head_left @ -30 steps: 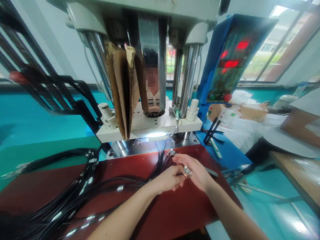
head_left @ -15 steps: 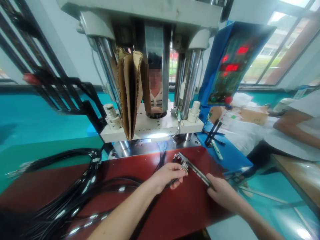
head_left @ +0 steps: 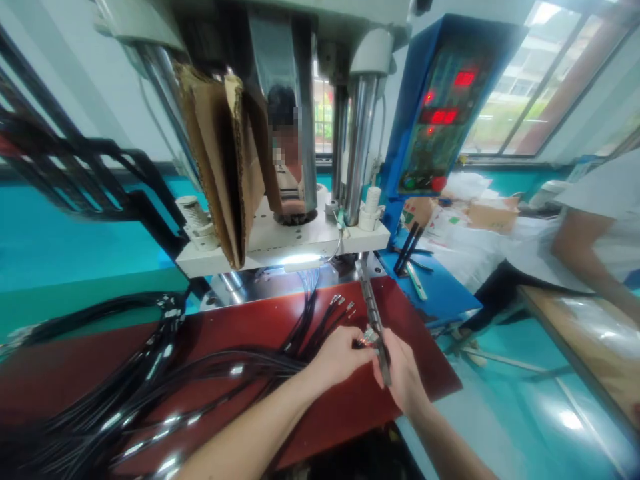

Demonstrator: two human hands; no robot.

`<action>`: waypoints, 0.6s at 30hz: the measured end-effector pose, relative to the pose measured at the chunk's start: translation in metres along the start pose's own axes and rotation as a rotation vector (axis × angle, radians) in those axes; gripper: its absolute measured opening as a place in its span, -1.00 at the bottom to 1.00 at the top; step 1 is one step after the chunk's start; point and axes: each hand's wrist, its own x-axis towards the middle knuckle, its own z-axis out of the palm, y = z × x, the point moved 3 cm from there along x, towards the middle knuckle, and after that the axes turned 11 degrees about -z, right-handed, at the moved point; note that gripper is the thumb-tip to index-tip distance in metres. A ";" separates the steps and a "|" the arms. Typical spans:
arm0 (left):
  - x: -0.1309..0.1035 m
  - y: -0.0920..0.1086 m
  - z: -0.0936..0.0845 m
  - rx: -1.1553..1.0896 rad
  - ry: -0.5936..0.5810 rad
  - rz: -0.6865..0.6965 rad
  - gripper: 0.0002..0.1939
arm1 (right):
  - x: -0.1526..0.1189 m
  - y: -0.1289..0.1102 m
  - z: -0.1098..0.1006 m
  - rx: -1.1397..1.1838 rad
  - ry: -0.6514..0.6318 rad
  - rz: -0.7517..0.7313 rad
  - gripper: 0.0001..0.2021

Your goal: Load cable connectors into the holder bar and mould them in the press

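My left hand is closed in a pinch on several small metal connectors at the ends of black cables. My right hand is wrapped round the near end of a long, narrow slotted metal bar. The bar points away from me, its far end by the front of the press. Both hands are close together, with the connectors right beside the bar; whether they touch it I cannot tell. Other loose cable ends with metal tips lie on the red board, left of the bar.
A press stands ahead, folded cardboard wedged at its left column. Its control box shows red digits. Black cables cover the board's left. Pliers and a cutter lie on a blue shelf. Another person's arm is at right.
My right hand has drawn in toward the left one, and the bar has swung from a slant to nearly straight away from me. Loose cable ends now show. The view has shifted right.
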 end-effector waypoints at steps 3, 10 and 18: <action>0.001 -0.003 0.005 -0.002 0.018 -0.032 -0.85 | 0.000 0.005 0.002 0.022 0.023 0.005 -0.65; 0.001 -0.006 0.008 -0.066 -0.053 -0.033 -0.88 | -0.001 0.004 0.004 -0.259 -0.012 -0.144 -0.66; 0.006 0.002 -0.008 -0.296 -0.114 -0.025 -0.78 | -0.001 0.008 0.001 -0.130 0.005 -0.013 -0.62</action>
